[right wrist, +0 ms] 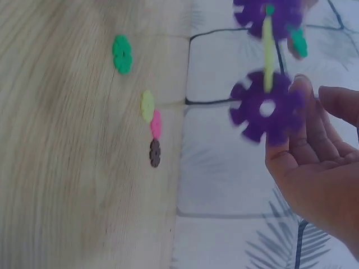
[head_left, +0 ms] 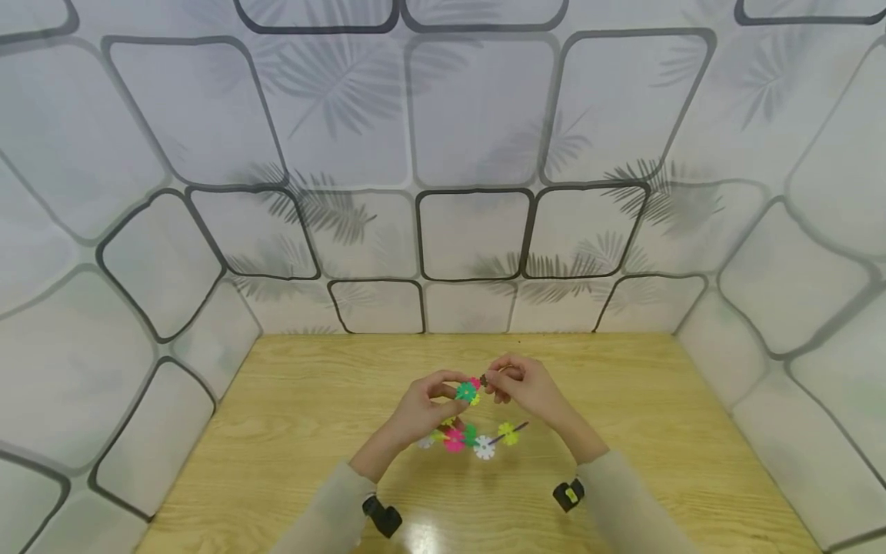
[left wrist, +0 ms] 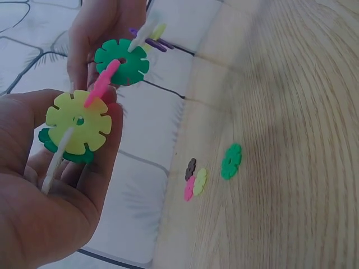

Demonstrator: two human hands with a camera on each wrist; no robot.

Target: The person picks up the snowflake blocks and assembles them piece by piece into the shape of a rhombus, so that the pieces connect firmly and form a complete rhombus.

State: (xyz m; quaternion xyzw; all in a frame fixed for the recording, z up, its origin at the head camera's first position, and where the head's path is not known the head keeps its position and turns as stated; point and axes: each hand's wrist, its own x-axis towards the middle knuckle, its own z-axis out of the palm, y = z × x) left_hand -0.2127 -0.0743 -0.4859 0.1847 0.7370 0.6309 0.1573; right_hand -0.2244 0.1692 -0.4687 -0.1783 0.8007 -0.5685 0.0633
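In the head view, the left hand [head_left: 424, 406] has its thumb and fingers clamped on a green disc [head_left: 465, 393], with the right hand [head_left: 527, 386] just beside, while a chain of joined discs [head_left: 454, 441] is in the air above the wooden table [head_left: 304, 431], nearer to the person. The right wrist view shows more clearly that thumb and nearest finger of the right hand are apart, and that two purple discs [right wrist: 252, 109], only thin edges from above, stand broad before it; if they touch it, I cannot tell. From the left wrist, a loose green disc [left wrist: 231, 167] lies near a brown disc [left wrist: 190, 169], a pink disc [left wrist: 189, 188] and a yellow disc [left wrist: 200, 182] on the table.
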